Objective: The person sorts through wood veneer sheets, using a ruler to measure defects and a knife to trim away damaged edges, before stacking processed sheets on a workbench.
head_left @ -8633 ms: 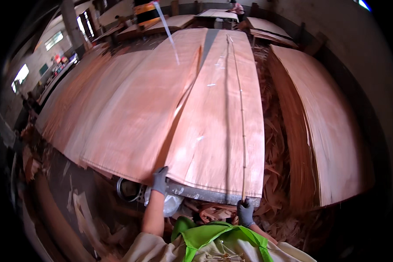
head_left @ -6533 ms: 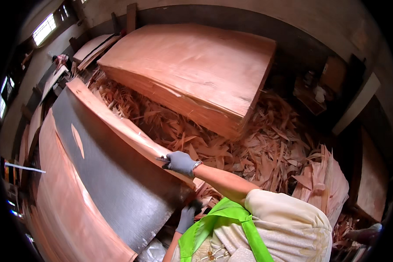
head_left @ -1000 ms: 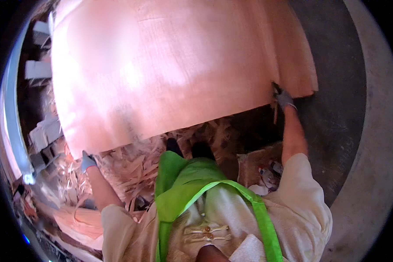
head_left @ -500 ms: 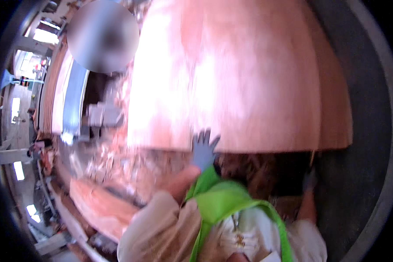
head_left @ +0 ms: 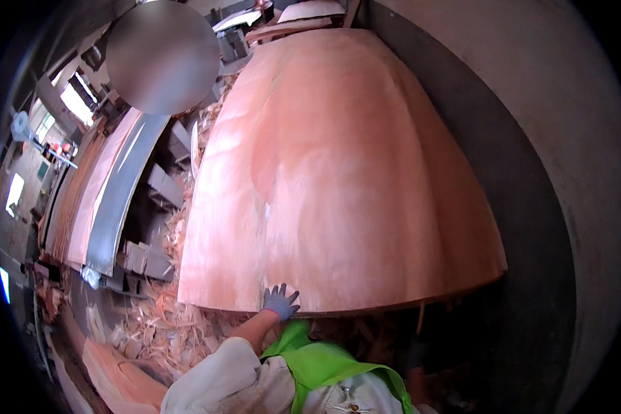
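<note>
A thick stack of broad reddish-brown wood veneer sheets [head_left: 338, 179] spreads out in front of me, its top sheet wavy with a ragged split left of the middle. My left hand [head_left: 281, 302], in a grey glove, lies flat with fingers spread on the near edge of the top sheet, and it holds nothing. In dark shadow below the near edge, further right, my right hand [head_left: 415, 353] shows only dimly. It looks closed, and a thin light-brown stick [head_left: 421, 319] rises just above it toward the sheet's edge. Its fingers are hard to make out.
Veneer scraps [head_left: 159, 331] litter the floor at left. Beyond stands another stack of sheets [head_left: 83, 200] with a grey board [head_left: 121, 200] along it, beside several grey blocks [head_left: 148, 261]. A dark wall band [head_left: 504, 138] runs along the right. A blurred disc covers the upper left.
The view has tilted up, so the far end of the veneer stack now shows. My left hand stays flat on the near edge. My right hand is still low by the edge, now darker.
</note>
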`<action>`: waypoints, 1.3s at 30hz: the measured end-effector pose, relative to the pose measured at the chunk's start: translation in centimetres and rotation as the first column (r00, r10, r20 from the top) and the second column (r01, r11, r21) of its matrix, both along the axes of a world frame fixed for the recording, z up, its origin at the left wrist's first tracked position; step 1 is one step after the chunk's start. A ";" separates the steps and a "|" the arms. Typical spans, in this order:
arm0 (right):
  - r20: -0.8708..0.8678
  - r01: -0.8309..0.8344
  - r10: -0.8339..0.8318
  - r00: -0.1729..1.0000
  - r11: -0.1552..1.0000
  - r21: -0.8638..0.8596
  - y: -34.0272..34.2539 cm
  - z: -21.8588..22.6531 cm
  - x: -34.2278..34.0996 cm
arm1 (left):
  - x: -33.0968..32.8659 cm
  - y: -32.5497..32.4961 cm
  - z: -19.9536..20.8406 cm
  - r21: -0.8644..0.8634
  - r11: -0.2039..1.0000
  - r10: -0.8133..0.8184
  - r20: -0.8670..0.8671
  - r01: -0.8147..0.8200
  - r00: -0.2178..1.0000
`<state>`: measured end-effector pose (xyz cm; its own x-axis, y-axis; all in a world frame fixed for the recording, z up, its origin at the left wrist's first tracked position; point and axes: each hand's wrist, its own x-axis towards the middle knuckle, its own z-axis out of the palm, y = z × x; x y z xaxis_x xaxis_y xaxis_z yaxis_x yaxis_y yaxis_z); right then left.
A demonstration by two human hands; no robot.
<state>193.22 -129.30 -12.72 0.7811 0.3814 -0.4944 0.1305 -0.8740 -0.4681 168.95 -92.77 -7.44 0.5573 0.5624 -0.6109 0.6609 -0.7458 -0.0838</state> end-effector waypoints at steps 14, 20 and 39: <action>0.354 0.407 -0.411 0.840 0.909 0.090 -16.1 3.8 12.0 | -1.1 -0.4 -0.5 0.086 0.996 -0.034 0.228 0.015 0.973; 0.373 0.417 -0.467 0.802 0.884 0.210 -15.0 4.7 11.2 | -8.5 -1.8 0.7 0.097 0.847 0.370 0.599 -0.523 0.710; -0.574 0.441 -0.135 0.808 0.784 0.436 12.5 6.5 -4.3 | -11.0 5.2 -5.2 -0.504 0.458 0.824 0.549 -0.732 0.138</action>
